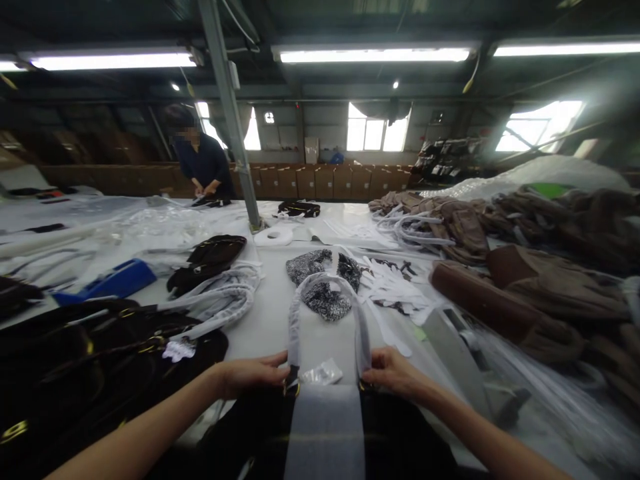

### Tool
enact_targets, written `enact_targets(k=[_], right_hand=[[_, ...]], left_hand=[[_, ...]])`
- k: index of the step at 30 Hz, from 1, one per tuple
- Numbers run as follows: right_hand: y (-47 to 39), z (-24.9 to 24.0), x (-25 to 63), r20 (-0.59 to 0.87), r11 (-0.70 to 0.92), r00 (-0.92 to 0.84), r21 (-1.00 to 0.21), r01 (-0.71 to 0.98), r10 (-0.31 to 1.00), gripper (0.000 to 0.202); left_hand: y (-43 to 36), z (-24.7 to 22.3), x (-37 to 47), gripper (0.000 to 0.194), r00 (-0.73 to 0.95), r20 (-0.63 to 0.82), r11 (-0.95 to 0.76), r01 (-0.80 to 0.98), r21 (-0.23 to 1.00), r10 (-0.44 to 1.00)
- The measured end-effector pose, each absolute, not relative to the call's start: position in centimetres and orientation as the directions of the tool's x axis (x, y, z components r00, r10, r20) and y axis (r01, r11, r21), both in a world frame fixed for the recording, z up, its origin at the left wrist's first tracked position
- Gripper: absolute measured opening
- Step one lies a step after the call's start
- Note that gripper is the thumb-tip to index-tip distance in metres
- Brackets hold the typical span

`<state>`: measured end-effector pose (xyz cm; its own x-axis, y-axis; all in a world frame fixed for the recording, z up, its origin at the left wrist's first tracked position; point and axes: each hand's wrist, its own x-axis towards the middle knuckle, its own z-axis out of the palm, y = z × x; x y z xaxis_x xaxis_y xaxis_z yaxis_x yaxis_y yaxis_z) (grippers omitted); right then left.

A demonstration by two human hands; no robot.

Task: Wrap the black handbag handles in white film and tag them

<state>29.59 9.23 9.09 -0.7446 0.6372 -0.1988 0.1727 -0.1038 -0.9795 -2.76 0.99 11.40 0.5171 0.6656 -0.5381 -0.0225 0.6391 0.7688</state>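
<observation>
A black bag (400, 437) lies in front of me, its arched handle (295, 317) wrapped in pale plastic sleeving. My left hand (254, 373) is closed on the left foot of the handle, beside a gold-coloured ring. On the other side, my right hand (393, 375) pinches the right foot of the same handle. A grey translucent strip (326, 427) runs down the middle of the bag. Between the handle's feet is a small clear plastic packet (323, 372). Behind the arch sits a black-and-white speckled fabric piece (327, 308).
More black bags (55, 380) crowd the left, near a blue tape dispenser (107, 281). White strips (400, 290) lie right of centre. Brown bags (555, 287) are heaped at right. A metal post (227, 113) rises from the table, and a co-worker (205, 163) stands beyond it.
</observation>
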Motion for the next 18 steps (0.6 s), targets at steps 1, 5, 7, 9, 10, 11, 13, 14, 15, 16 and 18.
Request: enact_targets(k=[1,5,7,9,10,11,13,14,15,16,18], right_hand=[[9.1,9.2,29.7,-0.183,-0.081,-0.74,-0.982,0.172,0.647,0.019],[8.6,9.7,30.1,-0.131,-0.012,-0.739,-0.987,0.163,0.661,0.018],[8.3,9.9,30.2,-0.128,-0.007,-0.737,-0.986,0.165,0.664,0.019],[8.2,10.0,30.2,-0.138,-0.012,-0.734,-0.985,0.174,0.665,0.019],[8.2,9.9,30.2,-0.14,-0.011,-0.733,-0.984,0.178,0.666,0.019],[8.2,9.8,30.1,-0.141,-0.008,-0.731,-0.983,0.183,0.667,0.018],[8.3,9.7,29.9,-0.141,0.004,-0.728,-0.981,0.193,0.671,0.018],[8.3,9.7,29.8,-0.138,0.013,-0.729,-0.98,0.198,0.671,0.018],[8.3,9.7,29.7,-0.134,0.023,-0.73,-0.979,0.2,0.671,0.018],[8.3,9.9,29.6,-0.129,0.033,-0.736,-0.979,0.201,0.665,0.017],[8.6,10.3,29.6,-0.109,0.066,-0.765,-0.979,0.194,0.635,0.018]], left_hand=[[1.0,11.5,-2.8,0.068,0.515,-0.55,0.647,-0.014,0.762,0.658],[1.2,12.2,-2.4,0.072,0.574,-0.546,0.614,0.093,0.784,0.61],[1.1,12.9,-1.8,0.084,0.592,-0.552,0.554,0.202,0.807,0.588],[1.0,13.7,-1.1,0.092,0.569,-0.591,0.462,0.373,0.805,0.571],[1.0,13.9,-0.7,0.091,0.55,-0.617,0.419,0.453,0.787,0.564],[0.9,14.0,-0.4,0.088,0.53,-0.637,0.387,0.513,0.766,0.56],[0.6,13.8,-0.1,0.08,0.487,-0.659,0.363,0.569,0.737,0.574],[0.5,13.5,0.0,0.076,0.464,-0.658,0.364,0.575,0.733,0.593],[0.3,13.2,0.0,0.072,0.444,-0.648,0.362,0.571,0.737,0.619],[0.1,12.9,0.0,0.069,0.429,-0.633,0.359,0.561,0.746,0.645],[-0.3,12.6,0.0,0.065,0.421,-0.6,0.356,0.525,0.773,0.68]])
